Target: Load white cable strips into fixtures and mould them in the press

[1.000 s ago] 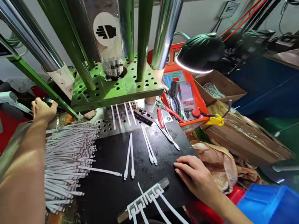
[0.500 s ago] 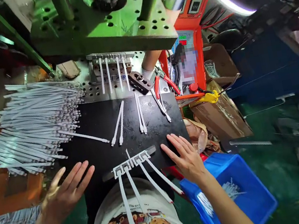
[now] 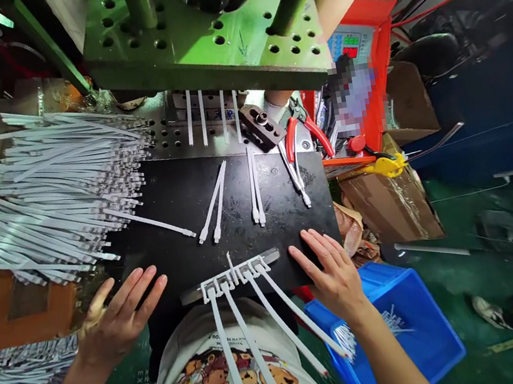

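My left hand is open, fingers spread, at the left front edge of a black board. My right hand is also open, its fingers lying on the board's right front part. Between the hands, touching neither, a metal bar holds a row of white moulded pieces. Several flat white cables hang from it over the printed shirt. Short white cables with plugs lie in pairs farther back on the board, and one single cable points right from the pile.
A green press plate overhangs several white cables. Left is a large cable pile. Red-handled pliers and a slotted metal block lie behind the board. A blue bin, a cardboard box and a red control box stand right.
The view has shifted, moving most things rightward and slightly up. The press plate now hides more of the die and cable ends beneath it. Both hands stay open in nearly the same places.
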Demonstrator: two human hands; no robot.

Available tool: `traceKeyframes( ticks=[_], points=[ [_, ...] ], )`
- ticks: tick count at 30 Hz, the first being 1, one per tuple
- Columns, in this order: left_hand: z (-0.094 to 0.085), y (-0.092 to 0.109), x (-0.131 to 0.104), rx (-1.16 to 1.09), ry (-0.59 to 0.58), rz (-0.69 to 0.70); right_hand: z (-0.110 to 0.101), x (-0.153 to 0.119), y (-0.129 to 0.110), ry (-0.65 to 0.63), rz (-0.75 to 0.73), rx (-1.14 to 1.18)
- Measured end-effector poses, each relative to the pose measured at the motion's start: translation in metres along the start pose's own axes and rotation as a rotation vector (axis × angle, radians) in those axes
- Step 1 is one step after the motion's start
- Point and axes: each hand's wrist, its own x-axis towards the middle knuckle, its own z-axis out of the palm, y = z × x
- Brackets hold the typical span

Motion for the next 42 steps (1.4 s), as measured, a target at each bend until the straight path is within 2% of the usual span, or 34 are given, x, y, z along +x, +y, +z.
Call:
traceKeyframes(
  ticks=[9, 12, 14, 18, 20, 22, 26, 28, 30, 33, 35, 36, 37, 39, 40, 42],
  points=[
    [0.0, -0.001, 0.001, -0.052, -0.017, -0.001, -0.001, 0.001, -0.003, -0.004, 0.033, 0.011],
    [-0.009, 0.002, 0.012, -0.119, -0.043, -0.045, -0.011, 0.004, -0.009, -0.047, 0.105, 0.056],
    [-0.017, 0.008, 0.026, -0.195, -0.036, -0.068, -0.019, 0.012, -0.016, -0.063, 0.122, 0.171],
    [-0.027, 0.023, 0.06, -0.361, 0.015, -0.041, -0.023, 0.043, -0.034, 0.066, 0.02, 0.476],
    [-0.026, 0.027, 0.074, -0.446, 0.006, -0.038, -0.021, 0.061, -0.037, 0.076, -0.06, 0.551],
    [-0.023, 0.026, 0.082, -0.545, -0.054, -0.061, -0.02, 0.076, -0.032, 0.003, -0.151, 0.602],
    [-0.02, 0.016, 0.089, -0.666, -0.198, -0.078, -0.026, 0.108, -0.009, -0.257, -0.326, 0.747],
    [-0.02, 0.012, 0.093, -0.689, -0.237, -0.067, -0.025, 0.132, -0.006, -0.358, -0.421, 0.795],
    [-0.02, 0.011, 0.096, -0.704, -0.25, -0.053, -0.019, 0.164, -0.013, -0.326, -0.422, 0.754],
    [-0.019, 0.013, 0.098, -0.696, -0.221, -0.062, -0.01, 0.208, -0.026, -0.046, -0.242, 0.621],
    [-0.019, 0.015, 0.098, -0.677, -0.195, -0.078, -0.01, 0.218, -0.024, 0.131, -0.126, 0.608],
    [-0.018, 0.016, 0.097, -0.668, -0.177, -0.081, -0.012, 0.213, -0.018, 0.212, -0.069, 0.626],
    [-0.018, 0.017, 0.097, -0.658, -0.159, -0.083, -0.016, 0.201, -0.009, 0.286, 0.0, 0.642],
    [-0.017, 0.018, 0.095, -0.64, -0.125, -0.085, -0.022, 0.157, 0.016, 0.449, 0.223, 0.649],
    [-0.017, 0.018, 0.095, -0.635, -0.104, -0.085, -0.023, 0.128, 0.031, 0.488, 0.366, 0.619],
    [-0.016, 0.018, 0.094, -0.629, -0.077, -0.077, -0.023, 0.062, 0.062, 0.653, 0.763, 0.54]
  ],
)
